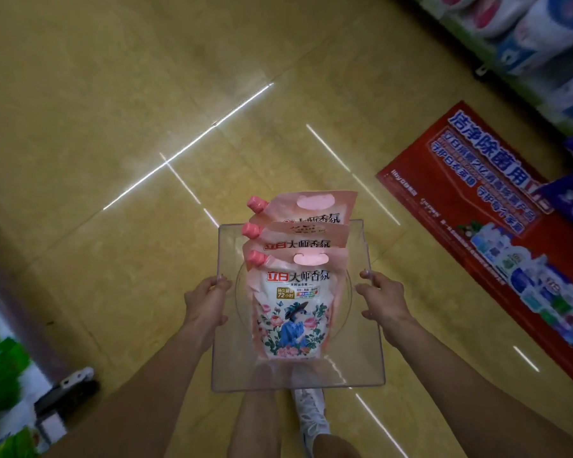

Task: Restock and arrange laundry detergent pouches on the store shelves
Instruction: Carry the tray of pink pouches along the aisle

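A clear plastic tray [232,368] is carried in front of me over the floor. Three pink detergent pouches with pink caps lie overlapped in it: the nearest pouch [290,312] shows a floral picture, the middle pouch [298,239] and the farthest pouch [311,206] peek out behind it. My left hand [205,302] grips the tray's left edge, thumb on top. My right hand [382,300] grips the right edge, fingers curled over the rim.
Glossy yellow tiled floor [129,127] all around. A red advertising floor sticker [497,209] lies to the right. Shelves with blue-and-white packs [543,38] run along the upper right; green packs [0,375] fill the lower left shelf. My legs and white shoe [311,414] show below the tray.
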`<state>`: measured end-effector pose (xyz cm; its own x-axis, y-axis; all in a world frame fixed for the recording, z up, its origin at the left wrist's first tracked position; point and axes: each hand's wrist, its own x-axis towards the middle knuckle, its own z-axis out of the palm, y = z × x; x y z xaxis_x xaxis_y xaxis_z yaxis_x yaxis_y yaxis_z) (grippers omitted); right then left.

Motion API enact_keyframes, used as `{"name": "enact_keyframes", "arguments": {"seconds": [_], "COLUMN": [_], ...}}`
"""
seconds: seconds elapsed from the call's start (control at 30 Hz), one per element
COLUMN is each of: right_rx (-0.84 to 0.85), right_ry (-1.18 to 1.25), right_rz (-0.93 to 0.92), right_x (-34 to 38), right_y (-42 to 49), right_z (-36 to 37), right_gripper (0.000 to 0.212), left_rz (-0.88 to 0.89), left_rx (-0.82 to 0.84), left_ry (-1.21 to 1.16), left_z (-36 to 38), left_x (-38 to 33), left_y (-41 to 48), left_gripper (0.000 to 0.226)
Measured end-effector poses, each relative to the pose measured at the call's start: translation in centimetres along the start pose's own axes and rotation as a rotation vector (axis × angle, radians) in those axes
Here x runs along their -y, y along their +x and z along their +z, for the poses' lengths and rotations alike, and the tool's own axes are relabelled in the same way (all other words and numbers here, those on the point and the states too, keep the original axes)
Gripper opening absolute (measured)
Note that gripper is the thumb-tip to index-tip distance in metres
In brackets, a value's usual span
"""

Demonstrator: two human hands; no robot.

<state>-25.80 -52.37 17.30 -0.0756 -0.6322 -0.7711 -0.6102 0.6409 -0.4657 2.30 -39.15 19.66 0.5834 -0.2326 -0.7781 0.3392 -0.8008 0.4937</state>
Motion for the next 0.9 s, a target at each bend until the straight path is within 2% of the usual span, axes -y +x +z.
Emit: {"name": "enact_keyframes", "arguments": {"seconds": [0.1, 0.3, 0.5, 0.67, 0.9], "right_rx": [-0.033, -0.191, -0.193, -0.236, -0.213], "right_ry": [0.044, 0.074, 0.205, 0.224, 0.243], "right_rz": [0.031, 0.085, 0.128, 0.109, 0.115], "right_x": [0.5, 2.2, 7.1, 10.1, 13.7], "right_y": [1.4, 4.1, 4.5, 7.0, 11.9], "right_z": [-1.0, -1.4, -2.3, -3.2, -6.4], "right_gripper": [0.03, 0.022, 0.011, 0.031, 0.035], "left_rz": [0.028, 0.106, 0.149, 0.165, 0.182], "left_rx": [0.045, 0.116, 0.098, 0.096, 0.1], "left_ry": [0.081, 0.223, 0.284, 0.298, 0.3], "left_z": [1.6, 3.9, 6.2, 8.1, 12.0], "left_x": [-3.3, -10.3, -16.5, -20.5, -25.9], "left_y": [1.5, 4.3, 6.5, 7.8, 9.1], "left_gripper": [0.025, 0.021, 0.033, 0.031, 0.032]}}
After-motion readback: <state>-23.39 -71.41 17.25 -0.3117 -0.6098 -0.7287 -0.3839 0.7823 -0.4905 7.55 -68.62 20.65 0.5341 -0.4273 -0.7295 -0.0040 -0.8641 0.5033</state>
